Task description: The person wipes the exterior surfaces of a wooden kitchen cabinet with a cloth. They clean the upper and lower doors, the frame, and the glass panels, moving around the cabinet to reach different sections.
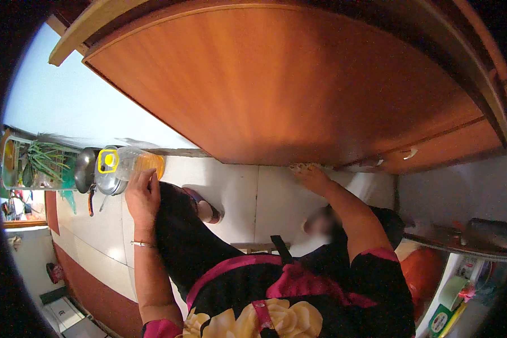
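A large orange-brown wooden cabinet panel (262, 88) fills the upper part of the head view. My right hand (313, 178) reaches down to its lower edge, fingertips at the edge; whether they grip anything is unclear. On the left stands a clear plastic jug (129, 158) with a yellow cap and handle, part-filled with amber liquid that looks like cooking oil. My left hand (143, 194), fingers bent, is beside my knee and overlaps the jug's near side. I cannot tell whether it touches the jug.
Metal pans (85, 169) and a pot (110, 182) stand beside the jug. Farther left, a rack (14, 162) holds green leafy vegetables (46, 158). Pale floor tiles (236, 190) lie under my feet. A dark-topped stand (469, 247) and a red bag (422, 270) are at right.
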{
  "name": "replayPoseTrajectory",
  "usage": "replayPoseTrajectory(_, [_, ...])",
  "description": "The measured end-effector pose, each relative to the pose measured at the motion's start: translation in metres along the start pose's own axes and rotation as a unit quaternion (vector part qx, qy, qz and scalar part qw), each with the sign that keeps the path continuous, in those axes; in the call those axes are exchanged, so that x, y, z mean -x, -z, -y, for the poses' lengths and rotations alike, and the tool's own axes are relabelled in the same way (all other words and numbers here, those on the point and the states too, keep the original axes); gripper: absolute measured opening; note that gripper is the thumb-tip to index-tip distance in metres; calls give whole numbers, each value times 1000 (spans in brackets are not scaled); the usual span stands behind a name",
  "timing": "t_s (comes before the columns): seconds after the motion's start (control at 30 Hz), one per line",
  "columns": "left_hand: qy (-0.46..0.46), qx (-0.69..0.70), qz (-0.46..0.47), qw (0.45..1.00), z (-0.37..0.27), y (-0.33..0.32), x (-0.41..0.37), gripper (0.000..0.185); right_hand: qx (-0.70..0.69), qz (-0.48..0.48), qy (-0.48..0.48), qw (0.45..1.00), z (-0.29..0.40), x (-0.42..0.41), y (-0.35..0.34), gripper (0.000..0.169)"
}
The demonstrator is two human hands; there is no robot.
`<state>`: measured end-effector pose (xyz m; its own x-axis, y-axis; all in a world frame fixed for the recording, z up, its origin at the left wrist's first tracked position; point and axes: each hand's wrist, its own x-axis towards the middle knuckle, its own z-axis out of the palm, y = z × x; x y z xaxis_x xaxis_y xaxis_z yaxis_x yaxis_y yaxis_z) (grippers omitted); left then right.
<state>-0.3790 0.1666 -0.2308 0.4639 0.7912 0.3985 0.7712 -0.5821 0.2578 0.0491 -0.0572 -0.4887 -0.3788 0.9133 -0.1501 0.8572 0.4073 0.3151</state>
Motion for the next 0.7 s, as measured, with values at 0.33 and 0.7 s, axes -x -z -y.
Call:
replayPoseTrajectory(0.33, [11,8,-25,1000,4,-1,4,10,7,-130,-50,990,-7,-17,88,41])
replayPoseTrajectory(0.7, [3,27,-41,999,12,2,14,9,163,-431,-183,868,-89,-6,378,35])
